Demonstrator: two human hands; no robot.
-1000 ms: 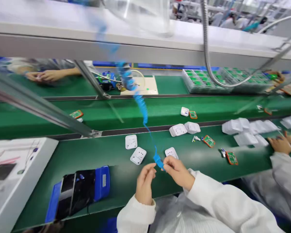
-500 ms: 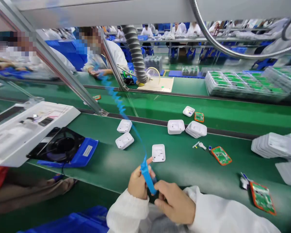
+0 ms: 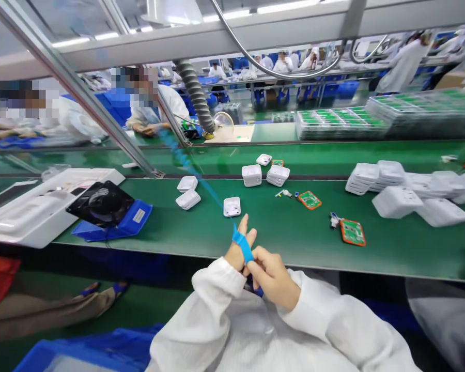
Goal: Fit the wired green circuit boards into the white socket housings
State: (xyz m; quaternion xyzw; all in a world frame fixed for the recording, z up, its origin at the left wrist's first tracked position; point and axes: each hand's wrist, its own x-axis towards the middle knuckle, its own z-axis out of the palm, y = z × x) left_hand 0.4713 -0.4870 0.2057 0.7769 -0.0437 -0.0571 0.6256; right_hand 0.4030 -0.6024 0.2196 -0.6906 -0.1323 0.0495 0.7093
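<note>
The blue wrist strap goes around your left hand, which is extended and grips nothing. Your right hand is closed, pinching the strap's near part. Beyond, a white plastic shell lies on the green bench.

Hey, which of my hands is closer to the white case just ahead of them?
Left. Your left hand is just short of the white case, close to its near right corner; your right hand is farther back and to the right.
</note>
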